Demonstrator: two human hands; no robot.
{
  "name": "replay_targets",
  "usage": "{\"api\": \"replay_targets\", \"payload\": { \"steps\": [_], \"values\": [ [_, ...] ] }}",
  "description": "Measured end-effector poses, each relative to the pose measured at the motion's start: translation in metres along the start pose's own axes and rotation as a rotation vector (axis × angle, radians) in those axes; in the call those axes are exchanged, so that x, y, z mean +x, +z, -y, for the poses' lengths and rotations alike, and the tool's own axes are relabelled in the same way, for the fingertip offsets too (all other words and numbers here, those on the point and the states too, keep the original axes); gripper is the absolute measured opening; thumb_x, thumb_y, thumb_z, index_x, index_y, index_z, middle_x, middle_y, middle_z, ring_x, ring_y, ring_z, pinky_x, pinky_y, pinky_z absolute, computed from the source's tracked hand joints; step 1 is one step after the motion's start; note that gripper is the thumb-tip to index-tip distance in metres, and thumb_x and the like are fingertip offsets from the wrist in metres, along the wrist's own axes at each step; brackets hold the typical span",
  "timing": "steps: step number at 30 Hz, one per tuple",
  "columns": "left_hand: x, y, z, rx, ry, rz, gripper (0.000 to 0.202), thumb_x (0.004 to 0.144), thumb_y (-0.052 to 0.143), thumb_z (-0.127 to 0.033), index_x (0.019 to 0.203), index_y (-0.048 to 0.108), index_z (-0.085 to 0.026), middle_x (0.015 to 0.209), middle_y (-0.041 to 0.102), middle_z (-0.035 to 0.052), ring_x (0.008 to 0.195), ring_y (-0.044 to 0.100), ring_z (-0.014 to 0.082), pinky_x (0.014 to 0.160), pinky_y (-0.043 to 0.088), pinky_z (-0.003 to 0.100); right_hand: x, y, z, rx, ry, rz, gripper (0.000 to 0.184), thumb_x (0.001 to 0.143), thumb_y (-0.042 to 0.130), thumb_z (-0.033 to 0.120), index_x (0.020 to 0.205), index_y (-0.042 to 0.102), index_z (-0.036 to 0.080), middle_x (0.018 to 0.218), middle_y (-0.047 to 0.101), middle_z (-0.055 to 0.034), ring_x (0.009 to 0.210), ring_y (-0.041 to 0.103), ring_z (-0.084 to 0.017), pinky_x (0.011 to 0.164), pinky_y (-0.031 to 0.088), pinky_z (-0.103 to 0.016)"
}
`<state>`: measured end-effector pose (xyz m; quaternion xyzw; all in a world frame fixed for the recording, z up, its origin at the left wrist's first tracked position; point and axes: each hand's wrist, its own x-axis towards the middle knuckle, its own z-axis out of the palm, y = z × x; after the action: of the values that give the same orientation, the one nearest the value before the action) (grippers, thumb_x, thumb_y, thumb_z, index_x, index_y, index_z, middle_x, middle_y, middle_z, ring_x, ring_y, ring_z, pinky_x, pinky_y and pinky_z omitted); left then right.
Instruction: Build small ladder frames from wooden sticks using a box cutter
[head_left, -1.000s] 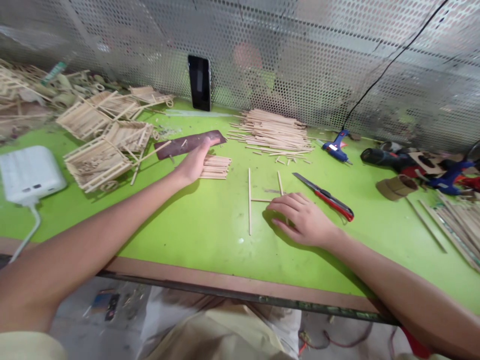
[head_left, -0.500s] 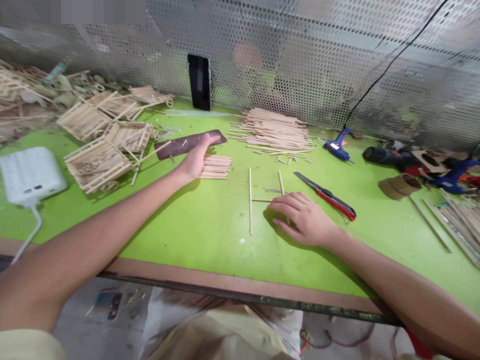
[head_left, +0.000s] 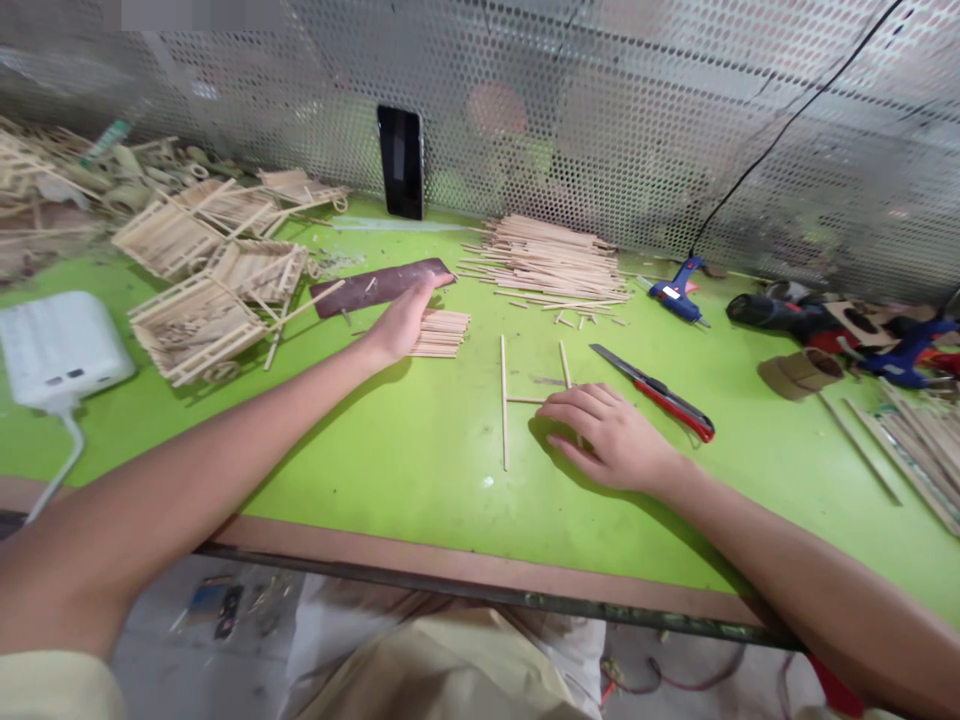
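Observation:
My left hand [head_left: 401, 322] reaches across the green table [head_left: 390, 450] and rests, fingers stretched out, on a small stack of short wooden sticks [head_left: 444, 333]. Its fingertips lie next to a dark brown strip [head_left: 375, 287]. My right hand [head_left: 607, 437] lies palm down, fingers spread, on a stick frame [head_left: 525, 400] made of two long sticks joined by a short crosspiece. The fingers cover the lower part of the right stick.
A large pile of sticks [head_left: 547, 262] lies at the back by the perforated metal wall. Stick-built carts [head_left: 202, 300] crowd the left. A white power bank [head_left: 56, 345], black phone [head_left: 401, 162], blue glue gun [head_left: 675, 292], red utility knife [head_left: 656, 392] and tape roll [head_left: 799, 372] are around.
My left hand has shifted slightly right on the small stack of sticks. My right hand has stayed where it was on the frame.

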<state>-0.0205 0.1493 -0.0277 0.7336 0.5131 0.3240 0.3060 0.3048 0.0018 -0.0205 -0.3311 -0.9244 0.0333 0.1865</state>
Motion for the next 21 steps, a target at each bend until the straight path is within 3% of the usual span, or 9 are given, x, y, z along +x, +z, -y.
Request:
{"api": "replay_targets", "payload": {
  "steps": [7, 11, 14, 19, 21],
  "values": [
    [-0.007, 0.001, -0.012, -0.013, -0.035, 0.027, 0.088, 0.108, 0.007, -0.077, 0.163, 0.055, -0.028, 0.177, 0.042, -0.0006, 0.168, 0.032, 0.0249, 0.14, 0.023, 0.044, 0.001, 0.001, 0.0, -0.02, -0.02, -0.035, 0.027, 0.112, 0.052, 0.032, 0.126, 0.069, 0.018, 0.118, 0.079, -0.0145, 0.107, 0.074, -0.029, 0.091, 0.06, -0.047],
    [-0.006, 0.001, -0.011, -0.048, -0.021, -0.011, 0.09, 0.109, -0.001, -0.068, 0.161, 0.056, -0.023, 0.175, 0.045, 0.003, 0.167, 0.035, 0.0219, 0.139, 0.025, 0.04, 0.001, 0.001, 0.0, -0.038, -0.025, -0.04, 0.025, 0.112, 0.052, 0.031, 0.128, 0.068, 0.019, 0.118, 0.079, -0.0132, 0.108, 0.075, -0.029, 0.091, 0.06, -0.047],
    [-0.008, -0.001, -0.014, 0.068, 0.012, -0.007, 0.092, 0.109, -0.008, -0.066, 0.164, 0.052, -0.023, 0.175, 0.046, 0.004, 0.166, 0.036, 0.0225, 0.139, 0.027, 0.041, 0.001, 0.001, 0.0, -0.041, -0.021, -0.038, 0.025, 0.112, 0.052, 0.031, 0.129, 0.067, 0.021, 0.118, 0.079, -0.0126, 0.107, 0.075, -0.028, 0.092, 0.06, -0.048],
    [-0.014, -0.001, -0.02, 0.395, 0.102, 0.115, 0.081, 0.111, 0.012, -0.068, 0.171, 0.041, -0.021, 0.182, 0.029, 0.0042, 0.172, 0.02, 0.0288, 0.142, 0.001, 0.054, 0.0, 0.0, 0.0, -0.033, -0.026, -0.038, 0.026, 0.111, 0.053, 0.03, 0.13, 0.068, 0.021, 0.118, 0.079, -0.0128, 0.106, 0.075, -0.029, 0.092, 0.061, -0.049],
    [-0.016, 0.002, -0.02, 0.503, 0.13, 0.203, 0.076, 0.112, 0.02, -0.066, 0.173, 0.036, -0.025, 0.184, 0.022, 0.0013, 0.172, 0.017, 0.0291, 0.141, -0.002, 0.055, 0.0, 0.0, -0.001, -0.017, -0.017, -0.033, 0.027, 0.11, 0.054, 0.03, 0.131, 0.068, 0.022, 0.118, 0.079, -0.0126, 0.106, 0.075, -0.029, 0.093, 0.061, -0.049]
  ]
}}
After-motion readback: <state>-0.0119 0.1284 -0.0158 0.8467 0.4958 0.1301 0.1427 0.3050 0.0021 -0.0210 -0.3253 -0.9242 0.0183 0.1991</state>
